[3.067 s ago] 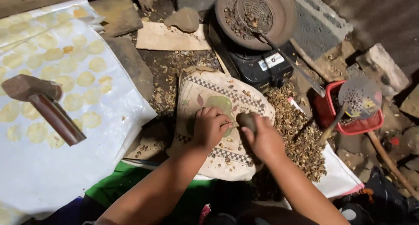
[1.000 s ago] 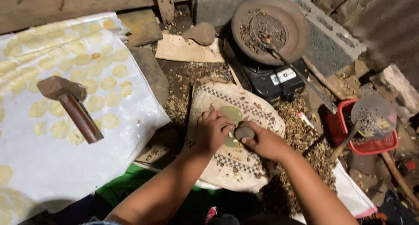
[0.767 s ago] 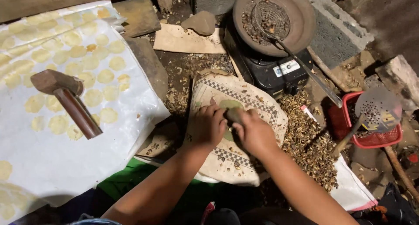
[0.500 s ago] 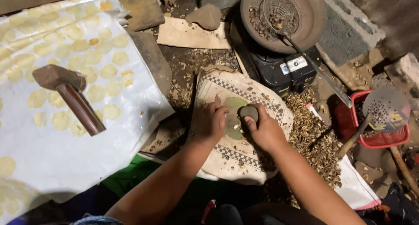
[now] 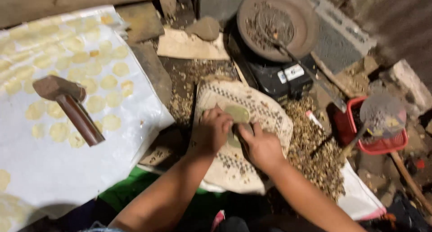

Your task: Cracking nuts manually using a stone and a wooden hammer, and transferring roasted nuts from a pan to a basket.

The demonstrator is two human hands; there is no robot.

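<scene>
A flat greenish-yellow disc (image 5: 238,113) lies on a patterned woven sack (image 5: 263,106) spread over the ground. My left hand (image 5: 213,131) rests on the sack with its curled fingers pressing the disc's left edge. My right hand (image 5: 262,146) is closed around a small dark stone (image 5: 241,132), held low against the disc's lower edge. Most of the stone is hidden by my fingers.
A white sheet (image 5: 108,155) on the left carries several pale yellow discs and a wooden mallet (image 5: 67,103). Behind the sack a round pan of seeds (image 5: 276,25) sits on a black stove (image 5: 279,79). Husks (image 5: 315,146), a red basket (image 5: 375,139) and a skimmer (image 5: 382,114) lie on the right.
My right hand has come down with the stone from above the disc to its lower edge. My left hand has stayed on the disc. The view has shifted a little.
</scene>
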